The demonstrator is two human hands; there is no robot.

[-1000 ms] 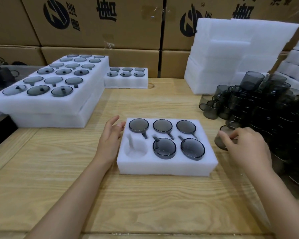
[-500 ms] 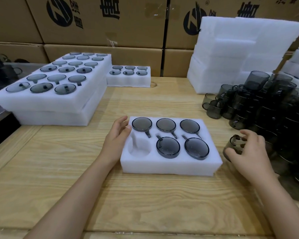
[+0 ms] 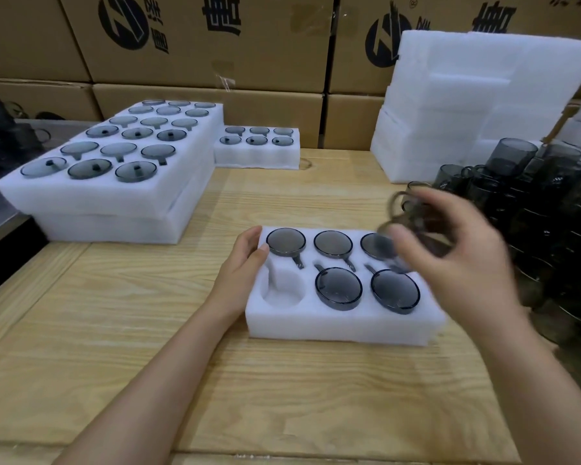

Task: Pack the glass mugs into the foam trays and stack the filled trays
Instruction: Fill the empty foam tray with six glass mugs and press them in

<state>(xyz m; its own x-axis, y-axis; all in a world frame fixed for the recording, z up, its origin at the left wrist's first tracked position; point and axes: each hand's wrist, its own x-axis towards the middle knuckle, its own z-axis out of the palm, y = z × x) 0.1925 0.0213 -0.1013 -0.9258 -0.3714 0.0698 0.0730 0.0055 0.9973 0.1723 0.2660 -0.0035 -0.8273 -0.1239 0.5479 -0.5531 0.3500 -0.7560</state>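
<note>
Glass mug (image 3: 416, 216), blurred, is clasped by the right hand (image 3: 460, 263) over the right end of the foam tray (image 3: 336, 325). The one empty pocket (image 3: 282, 290) lies leftward, beside the flat left hand (image 3: 245, 260).

Diffuse, moderately bright light with no single source that I can make out. The tabletop (image 3: 131, 330) reads warm, with only faint soft shadows beside the foam tray (image 3: 342, 327). Motion blur smears the right hand (image 3: 457, 263) and the glass mug (image 3: 413, 223) it holds; the left hand (image 3: 245, 263) stays sharp. Wide-angle distortion bows the cardboard boxes (image 3: 249, 45) toward the edges. The white foam stack (image 3: 467, 95) is nearly overexposed.
</note>
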